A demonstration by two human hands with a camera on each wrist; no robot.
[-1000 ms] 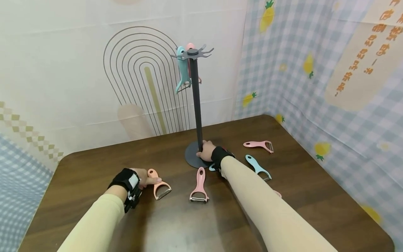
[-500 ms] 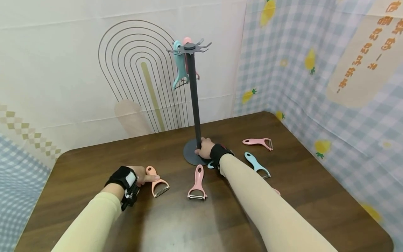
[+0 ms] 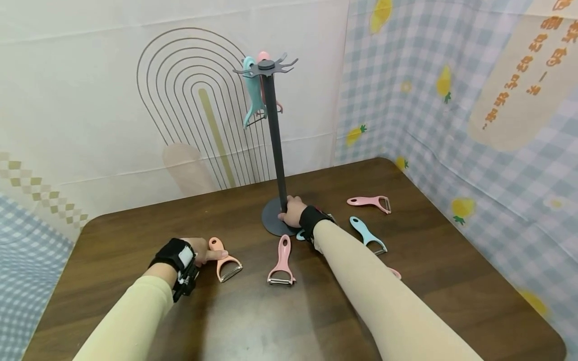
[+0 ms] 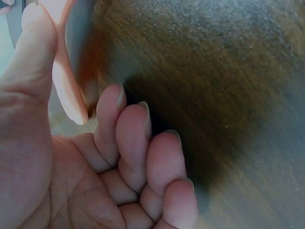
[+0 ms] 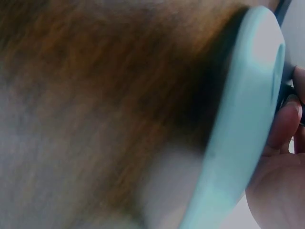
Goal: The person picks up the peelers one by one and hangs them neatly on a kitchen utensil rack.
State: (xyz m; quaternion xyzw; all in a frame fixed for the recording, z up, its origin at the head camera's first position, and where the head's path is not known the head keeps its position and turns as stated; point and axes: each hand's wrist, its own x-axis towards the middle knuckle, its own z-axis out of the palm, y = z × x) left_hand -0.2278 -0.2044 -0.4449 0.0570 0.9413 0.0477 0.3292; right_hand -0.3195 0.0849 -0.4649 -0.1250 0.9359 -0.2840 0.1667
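A dark grey stand (image 3: 274,140) rises from a round base, and my right hand (image 3: 294,213) grips its pole low down. On its hooks hang a light blue peeler (image 3: 254,90) and a pink peeler (image 3: 264,56), partly hidden behind the pole. Another light blue peeler (image 5: 238,129) lies under my right wrist, mostly covered in the head view. My left hand (image 3: 198,249) rests on the table beside an orange peeler (image 3: 217,244). Its straight thumb (image 4: 33,47) lies against the peeler's handle, while the other fingers (image 4: 133,138) curl loosely apart from it.
Between the hands lies a pink peeler (image 3: 283,255), blade towards me. Right of my right arm are a pink peeler (image 3: 368,201), a light blue peeler (image 3: 363,230) and a pink piece (image 3: 395,273) partly hidden by the sleeve. Printed cloth walls (image 3: 451,125) border the wooden table (image 3: 253,321).
The head view has shifted slightly, so everything sits a bit higher and further left in it. Both hands keep their places, at the pole and at the orange peeler.
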